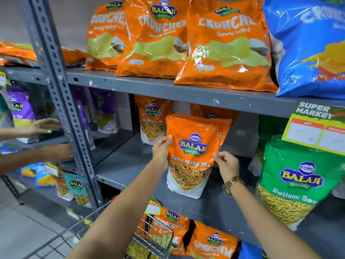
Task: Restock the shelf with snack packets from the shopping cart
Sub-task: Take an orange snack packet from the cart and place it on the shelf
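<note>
An orange Tikha Mitha Mix packet [194, 152] stands upright on the grey middle shelf [130, 171]. My left hand [161, 151] grips its left edge with the thumb on the front. My right hand [226, 165], with a gold watch on the wrist, pinches its right edge. Another Tikha Mitha Mix packet [152, 120] stands further back on the same shelf, and a third one [211, 111] peeks out behind the held packet. The wire shopping cart [153, 238] is at the bottom, below my arms, with packets inside.
Large orange Crunchem bags [224, 43] and a blue bag [308, 43] fill the shelf above. A green Ratlami Sev packet [295, 184] stands at the right, under a price tag [315, 126]. Another person's hands [44, 126] reach into the left bay past the steel upright [61, 101].
</note>
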The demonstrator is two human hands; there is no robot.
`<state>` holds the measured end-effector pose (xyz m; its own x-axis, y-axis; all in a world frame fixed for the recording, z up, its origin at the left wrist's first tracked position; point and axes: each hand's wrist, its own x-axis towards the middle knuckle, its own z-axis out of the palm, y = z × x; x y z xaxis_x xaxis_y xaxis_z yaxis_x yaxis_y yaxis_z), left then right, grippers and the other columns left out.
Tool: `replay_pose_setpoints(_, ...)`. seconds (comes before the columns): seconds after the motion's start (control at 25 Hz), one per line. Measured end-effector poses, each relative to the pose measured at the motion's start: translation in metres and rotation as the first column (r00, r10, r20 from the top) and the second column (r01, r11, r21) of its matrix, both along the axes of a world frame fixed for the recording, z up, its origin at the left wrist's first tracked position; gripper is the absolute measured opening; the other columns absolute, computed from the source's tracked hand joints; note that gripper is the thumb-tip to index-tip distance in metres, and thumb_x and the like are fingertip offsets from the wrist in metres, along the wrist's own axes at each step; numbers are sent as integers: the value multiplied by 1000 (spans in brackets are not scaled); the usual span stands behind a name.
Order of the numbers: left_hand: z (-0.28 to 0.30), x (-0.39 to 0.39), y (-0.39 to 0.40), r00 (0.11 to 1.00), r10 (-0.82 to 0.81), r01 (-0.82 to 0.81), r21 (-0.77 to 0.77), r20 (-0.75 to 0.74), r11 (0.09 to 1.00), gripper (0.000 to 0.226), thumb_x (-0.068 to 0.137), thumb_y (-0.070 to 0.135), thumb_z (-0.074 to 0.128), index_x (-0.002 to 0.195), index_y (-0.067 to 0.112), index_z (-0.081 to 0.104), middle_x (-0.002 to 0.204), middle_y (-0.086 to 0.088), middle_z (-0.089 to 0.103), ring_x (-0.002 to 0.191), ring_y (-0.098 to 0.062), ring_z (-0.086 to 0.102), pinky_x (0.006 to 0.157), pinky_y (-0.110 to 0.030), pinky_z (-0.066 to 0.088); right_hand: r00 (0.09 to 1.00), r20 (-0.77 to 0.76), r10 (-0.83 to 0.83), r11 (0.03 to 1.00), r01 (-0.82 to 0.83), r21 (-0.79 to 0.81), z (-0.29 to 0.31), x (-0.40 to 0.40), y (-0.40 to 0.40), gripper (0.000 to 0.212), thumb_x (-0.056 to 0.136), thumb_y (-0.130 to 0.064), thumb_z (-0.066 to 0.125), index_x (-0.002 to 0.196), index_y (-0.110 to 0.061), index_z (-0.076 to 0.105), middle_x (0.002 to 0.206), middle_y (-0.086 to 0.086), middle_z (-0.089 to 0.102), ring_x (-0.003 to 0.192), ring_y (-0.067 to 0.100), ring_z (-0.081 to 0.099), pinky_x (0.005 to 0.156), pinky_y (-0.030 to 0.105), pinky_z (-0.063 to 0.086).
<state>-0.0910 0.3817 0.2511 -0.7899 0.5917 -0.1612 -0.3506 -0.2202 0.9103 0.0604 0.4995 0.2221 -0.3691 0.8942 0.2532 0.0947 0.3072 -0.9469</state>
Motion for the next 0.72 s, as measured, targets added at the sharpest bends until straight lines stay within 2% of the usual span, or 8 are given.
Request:
replay_pose_setpoints(0.08, 0, 0, 0, 1000, 28, -28, -22, 9, 999, 10, 88, 29, 56, 82, 21, 57, 102, -7, 63, 74, -16, 62, 67, -36, 51, 1000, 2, 0, 1000, 0, -5, 1, 0, 1, 32, 82, -13, 62, 54, -21, 50, 61, -5, 55, 63, 15, 51, 54, 19, 40)
replay_pose_setpoints(0.2, -1, 1, -2, 1000, 10, -11, -49, -18, 999, 11, 88, 32, 54, 87, 21, 57, 106, -6, 63, 79, -18, 62, 76, -40, 50, 999, -9, -34, 999, 34, -5, 0, -2, -2, 22, 83, -16, 62, 63, -12, 55, 70, 7, 61, 71, 21, 55, 58, 24, 41)
replay_pose_setpoints(0.32, -2, -1, -7, 998, -24, 15, -125, -66, 992, 24, 89, 37, 51, 103, 19, 55, 121, -8, 62, 101, -25, 62, 92, -47, 48, 994, 15, -108, 993, 108, 40, -4, -2, -10, 19, 81, -22, 64, 83, -3, 61, 87, 13, 64, 77, 22, 56, 63, 24, 42)
replay_pose_setpoints(0.44, -7, -5, -24, 996, 36, -49, -174, -78, 983, 37, 89, 39, 51, 116, 14, 53, 127, -5, 58, 119, -24, 53, 104, -51, 37, 969, -22, -247, 950, 246, 191, -2, -1, -27, 30, 79, -23, 66, 96, -3, 52, 96, 13, 57, 80, 23, 52, 63, 32, 42)
replay_pose_setpoints(0.52, -14, -9, -45, 993, 98, -110, -186, -72, 976, 35, 88, 39, 53, 112, 13, 56, 120, -4, 60, 114, -22, 55, 101, -48, 39, 973, -6, -229, 929, 220, 297, 0, -3, -45, 29, 81, -22, 63, 95, -1, 50, 90, 9, 52, 78, 20, 48, 57, 28, 38)
replay_pose_setpoints(0.6, -22, -12, -74, 986, 140, -155, -213, -86, 965, 23, 89, 38, 52, 94, 17, 58, 108, -2, 62, 99, -19, 59, 96, -46, 43, 993, 42, -114, 919, 90, 383, -3, -9, -67, 25, 82, -24, 61, 90, -2, 52, 84, 8, 53, 76, 17, 48, 55, 24, 37)
replay_pose_setpoints(0.72, -44, -17, -123, 972, 218, -232, -252, -84, 939, 23, 90, 37, 51, 75, 21, 57, 96, -3, 62, 78, -14, 59, 87, -40, 43, 995, 80, 66, 897, -94, 431, -16, -25, -103, 21, 78, -23, 58, 82, -2, 54, 75, 11, 55, 70, 19, 47, 62, 32, 38)
